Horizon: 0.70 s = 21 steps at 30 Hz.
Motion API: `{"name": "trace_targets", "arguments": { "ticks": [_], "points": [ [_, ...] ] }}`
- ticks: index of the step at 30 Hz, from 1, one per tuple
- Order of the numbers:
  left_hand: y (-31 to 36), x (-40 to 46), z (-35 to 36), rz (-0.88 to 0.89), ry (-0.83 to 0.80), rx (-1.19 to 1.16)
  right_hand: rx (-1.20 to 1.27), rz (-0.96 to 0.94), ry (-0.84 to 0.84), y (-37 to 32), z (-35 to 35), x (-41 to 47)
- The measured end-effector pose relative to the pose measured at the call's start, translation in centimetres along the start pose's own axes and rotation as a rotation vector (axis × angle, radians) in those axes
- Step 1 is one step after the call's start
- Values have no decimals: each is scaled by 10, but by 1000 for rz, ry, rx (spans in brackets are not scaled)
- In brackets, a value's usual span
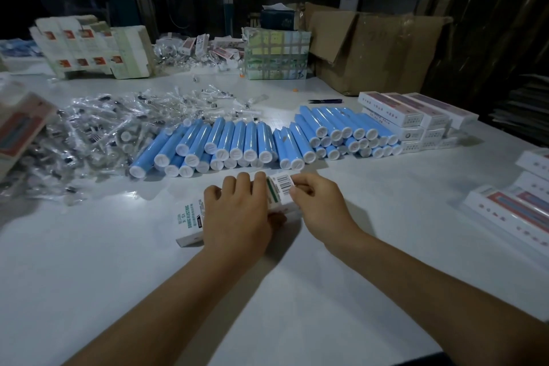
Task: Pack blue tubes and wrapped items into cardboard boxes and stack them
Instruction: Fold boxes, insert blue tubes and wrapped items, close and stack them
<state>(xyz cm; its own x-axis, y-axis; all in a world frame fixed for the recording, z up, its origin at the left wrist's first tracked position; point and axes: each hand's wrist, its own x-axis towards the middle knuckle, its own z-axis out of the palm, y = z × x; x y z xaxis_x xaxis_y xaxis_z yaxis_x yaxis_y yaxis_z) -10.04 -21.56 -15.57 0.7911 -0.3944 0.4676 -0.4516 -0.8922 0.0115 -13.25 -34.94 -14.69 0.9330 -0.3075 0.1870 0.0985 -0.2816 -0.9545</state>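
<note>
The slim white cardboard box (193, 224) lies flat on the white surface (297, 291), just in front of the rows of blue plastic tubes with white caps (237, 142). The left hand (237, 217) presses it down, fingers curled over its far edge, while the right hand (319, 202) pinches the barcoded end flap (282, 184). To close it well, I would keep the body pinned and tuck the flap squarely in. Green lettering on the side seems to read "SONIC ELECTRIC" and "X S1"; smaller print is illegible.
</note>
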Motion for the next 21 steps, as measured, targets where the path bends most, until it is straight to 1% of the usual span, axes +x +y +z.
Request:
{"name": "trace_targets", "arguments": {
  "ticks": [3,4,6,7,8,9,10,11,12,13,15,17,18,19,21],
  "points": [
    [-1,0,-1,-5,9,4,-52,-34,-11,-1,4,-1],
    [-1,1,-1,-10,11,-2,-98,-61,9,-3,3,0],
    [-2,3,-3,-34,18,-42,-176,-121,133,-4,-2,5],
    [-3,4,-4,-52,28,-78,-136,-97,228,-4,-5,8],
    [-3,5,-6,-71,40,-114,3,1,296,-6,-9,10],
    [-3,5,-7,-85,52,-142,232,142,304,-9,-11,12],
    [-2,6,-8,-93,62,-157,514,281,238,-11,-12,12],
    [-1,5,-8,-92,72,-163,784,407,119,-12,-12,12],
    [1,4,-9,-87,80,-168,950,495,19,-14,-11,10],
    [4,3,-9,-76,84,-170,1026,518,-49,-15,-10,9],
    [8,0,-8,-52,83,-142,997,453,-94,-14,-4,7],
    [11,-3,-10,-31,93,-84,862,351,-43,-10,0,7],
    [13,-5,-11,-24,103,-54,746,288,-6,-8,1,6],
    [14,-7,-11,-13,113,-27,569,208,30,-7,2,4],
    [17,-9,-10,25,125,31,93,15,56,-4,3,-1]
  ]
}}
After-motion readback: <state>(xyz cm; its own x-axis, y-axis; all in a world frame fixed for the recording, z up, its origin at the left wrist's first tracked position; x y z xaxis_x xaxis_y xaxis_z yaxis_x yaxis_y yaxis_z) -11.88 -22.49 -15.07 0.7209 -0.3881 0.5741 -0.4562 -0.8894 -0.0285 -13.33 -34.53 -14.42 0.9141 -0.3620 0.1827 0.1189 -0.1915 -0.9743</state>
